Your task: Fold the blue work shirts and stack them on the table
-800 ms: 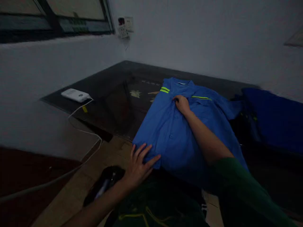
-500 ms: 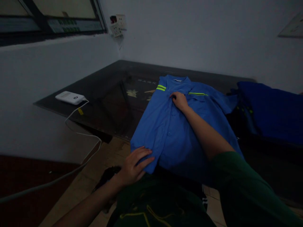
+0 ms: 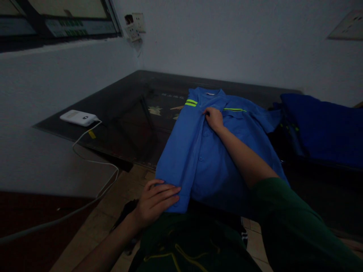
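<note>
A blue work shirt (image 3: 235, 147) with yellow-green stripes lies front up on the dark table, its collar at the far end. One long sleeve (image 3: 177, 151) runs down along the shirt's left front, with its cuff at the near edge. My left hand (image 3: 154, 200) rests on the sleeve near that cuff, fingers stretched out and lying flat; its thumb is hardly visible. Up at the chest, beside the striped part of the sleeve, my right hand (image 3: 214, 119) has its fingers closed in a pinch on the shirt's cloth. My right forearm crosses over the shirt front.
A white device (image 3: 78, 118) with a cable (image 3: 109, 163) sits at the table's left corner. Folded dark blue clothes (image 3: 326, 128) are stacked on the right. The dark glossy table (image 3: 119, 109) meets walls at the back. Sockets (image 3: 134, 28) hang in the corner beside a window.
My left hand has shifted a little left, its fingers now straighter over the sleeve. The lower sleeve and cuff lie flatter. My right hand keeps its pinch at the chest.
</note>
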